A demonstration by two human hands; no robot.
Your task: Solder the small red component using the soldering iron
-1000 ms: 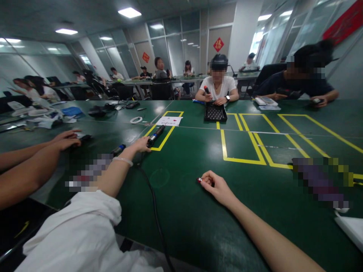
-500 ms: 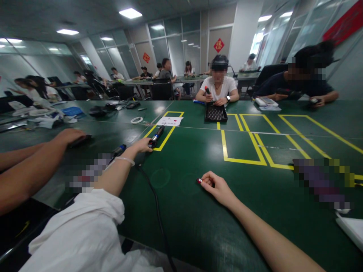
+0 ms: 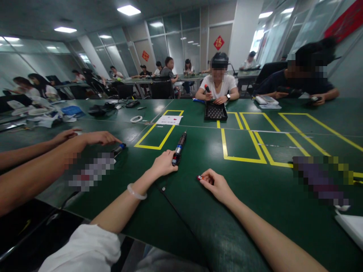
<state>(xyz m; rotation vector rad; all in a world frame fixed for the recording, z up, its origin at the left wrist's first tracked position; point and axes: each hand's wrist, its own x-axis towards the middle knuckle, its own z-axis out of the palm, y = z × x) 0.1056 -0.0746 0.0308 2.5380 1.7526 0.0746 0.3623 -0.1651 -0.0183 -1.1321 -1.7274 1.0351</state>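
My left hand (image 3: pixel 163 163) is closed around the rear end of a black electric screwdriver (image 3: pixel 179 146) with a silver and blue band. The screwdriver's thin tip points away from me, over the green table. A dark cable (image 3: pixel 181 217) runs from near my left wrist toward the table's front edge. To the right, my right hand (image 3: pixel 214 184) rests on the table, thumb and fingers pinched on a small red-and-white piece (image 3: pixel 199 177). Most of that piece is hidden by the fingers, and its kind cannot be made out.
Yellow tape outlines (image 3: pixel 149 147) mark the green table (image 3: pixel 198 211); a white paper sheet (image 3: pixel 169 120) lies across one. At left, another person's hand (image 3: pixel 103 138) reaches to a similar tool (image 3: pixel 121 147). Opposite, a person works at a black tray (image 3: pixel 216 112). A white cable coil (image 3: pixel 136 119) lies farther back.
My left hand has drawn the screwdriver toward me and right, out of the yellow outline. The neighbour's hand has moved right to the other tool. My right hand stays nearly in place.
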